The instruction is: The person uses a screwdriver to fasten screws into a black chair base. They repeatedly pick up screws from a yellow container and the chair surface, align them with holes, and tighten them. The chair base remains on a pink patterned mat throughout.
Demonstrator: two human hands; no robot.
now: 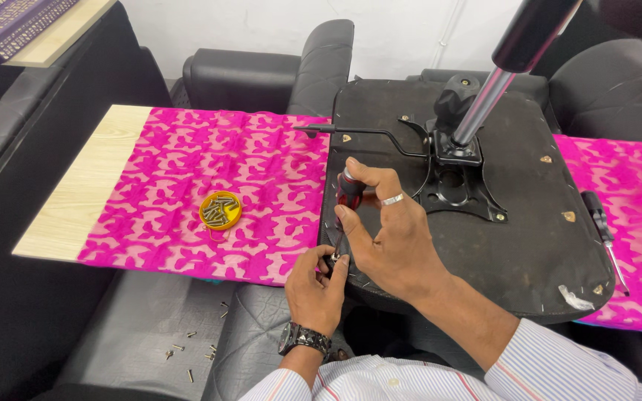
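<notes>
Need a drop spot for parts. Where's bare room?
Free: pink cloth around the yellow screw dish, and bare wood strip left of it. Crowded: chair base front-left corner, where both hands work the screwdriver.

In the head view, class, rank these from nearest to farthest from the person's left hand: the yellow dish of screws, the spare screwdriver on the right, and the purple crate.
1. Yellow dish: left of the left hand, on the pink cloth.
2. Spare screwdriver: far right, beside the seat base.
3. Purple crate: top left corner, farthest.
</notes>
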